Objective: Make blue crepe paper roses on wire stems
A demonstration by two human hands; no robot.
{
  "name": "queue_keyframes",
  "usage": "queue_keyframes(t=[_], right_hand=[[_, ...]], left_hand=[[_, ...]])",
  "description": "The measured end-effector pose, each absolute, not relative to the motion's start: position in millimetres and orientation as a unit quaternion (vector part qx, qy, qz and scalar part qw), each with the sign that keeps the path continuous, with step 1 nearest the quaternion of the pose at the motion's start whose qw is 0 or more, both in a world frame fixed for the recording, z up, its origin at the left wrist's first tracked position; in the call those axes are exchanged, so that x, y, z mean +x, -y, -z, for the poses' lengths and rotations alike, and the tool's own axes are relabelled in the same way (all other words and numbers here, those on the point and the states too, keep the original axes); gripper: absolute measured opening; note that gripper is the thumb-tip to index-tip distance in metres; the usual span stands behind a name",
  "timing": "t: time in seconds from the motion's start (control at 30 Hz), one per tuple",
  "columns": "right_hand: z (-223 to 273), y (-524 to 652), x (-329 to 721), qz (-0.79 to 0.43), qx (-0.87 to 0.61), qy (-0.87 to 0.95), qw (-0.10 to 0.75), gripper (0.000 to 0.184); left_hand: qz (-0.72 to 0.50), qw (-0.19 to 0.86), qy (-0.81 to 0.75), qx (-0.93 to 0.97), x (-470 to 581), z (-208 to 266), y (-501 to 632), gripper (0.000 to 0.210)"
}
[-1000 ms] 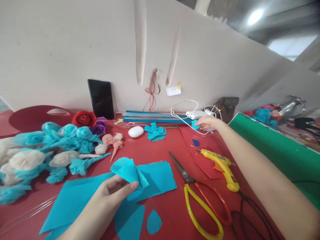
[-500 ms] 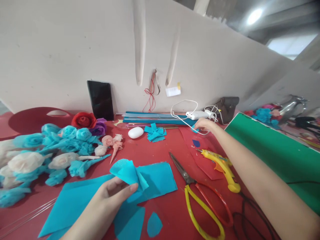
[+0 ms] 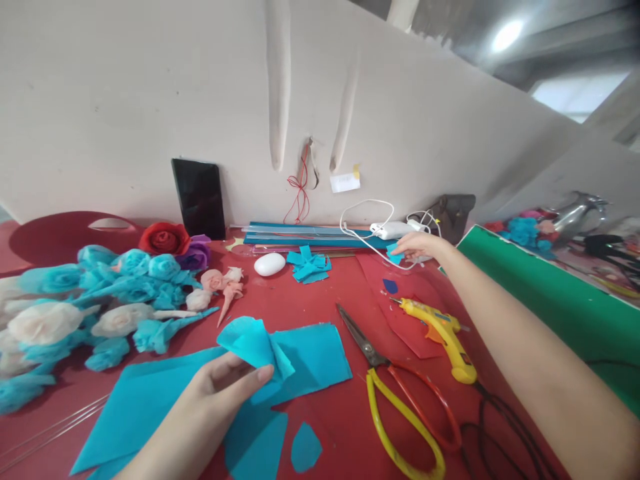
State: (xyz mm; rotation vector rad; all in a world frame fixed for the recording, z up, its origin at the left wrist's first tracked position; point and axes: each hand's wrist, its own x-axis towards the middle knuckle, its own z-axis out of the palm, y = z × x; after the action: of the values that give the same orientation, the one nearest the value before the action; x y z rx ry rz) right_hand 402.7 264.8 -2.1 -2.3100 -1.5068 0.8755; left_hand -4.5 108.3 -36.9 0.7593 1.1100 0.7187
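Turquoise pieces in both hands, work partway along on a red table point(image 3: 300, 307)

Clock directions run from the middle of the view, with twelve toward the pale wall point(image 3: 125, 100).

At seven o'clock, the left hand point(image 3: 223, 387) pinches a folded turquoise piece point(image 3: 246, 341) between thumb and fingers, above flat turquoise sheets point(image 3: 143, 393) that spread from eight round to six. At three o'clock, at the end of an outstretched arm, the right hand point(image 3: 417, 248) grips a small turquoise scrap point(image 3: 394, 253) in its fingertips, just beside a white power block point(image 3: 390, 231). Whether the scrap touches anything behind it, I cannot tell.

What looks finished: a heap of rolled turquoise and cream flowers point(image 3: 135, 280) toward nine o'clock, with a small pink cluster point(image 3: 217, 280) nearer the centre. Partly prepared, it seems: a loose petal-like cutout point(image 3: 306, 447) at six o'clock, and bunched turquoise strips point(image 3: 309, 265) close to the centre.

What looks undone: the folded piece shows no stem, the cutout lies apart, and the sheets lie flat. Scissors point(image 3: 383, 363) at five, a yellow glue gun point(image 3: 445, 327) at four and thin rods point(image 3: 75, 421) at eight all lie untouched.
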Motion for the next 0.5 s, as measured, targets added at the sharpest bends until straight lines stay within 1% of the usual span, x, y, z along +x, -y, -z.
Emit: queue_keyframes(t=[0.2, 0.37, 0.5], right_hand=[[-6, -259, 410, -0.305, -0.808, 0.490, 0.122, 0.029], [4, -259, 413, -0.290, -0.813, 0.494, 0.107, 0.029], [16, -265, 414, -0.276, -0.816, 0.501, 0.078, 0.029]], left_hand=[[-0.336, 0.725, -0.498, 0.336, -6, 39, -108, 0.022], [-0.337, 0.731, -0.490, 0.334, -6, 41, -109, 0.024], [-0.331, 0.725, -0.495, 0.345, -6, 42, -109, 0.023]])
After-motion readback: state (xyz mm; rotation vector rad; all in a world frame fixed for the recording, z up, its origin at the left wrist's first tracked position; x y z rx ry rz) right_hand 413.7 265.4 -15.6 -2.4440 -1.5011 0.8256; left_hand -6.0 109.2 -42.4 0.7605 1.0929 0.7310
